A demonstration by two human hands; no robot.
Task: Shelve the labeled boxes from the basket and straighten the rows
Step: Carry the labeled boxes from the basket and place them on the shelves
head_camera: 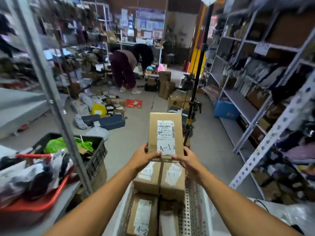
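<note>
Head view showed both hands gripping one labeled box (165, 135) above the white basket (196, 208): left hand (144, 158) and right hand (186, 160) curled round its near end.

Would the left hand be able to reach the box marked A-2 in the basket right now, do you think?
Probably not at once: the left hand and right hand both grip the raised A-1 box. The A-2 box lies uncovered in the white basket, so the path looks free once a hand lets go.
</note>
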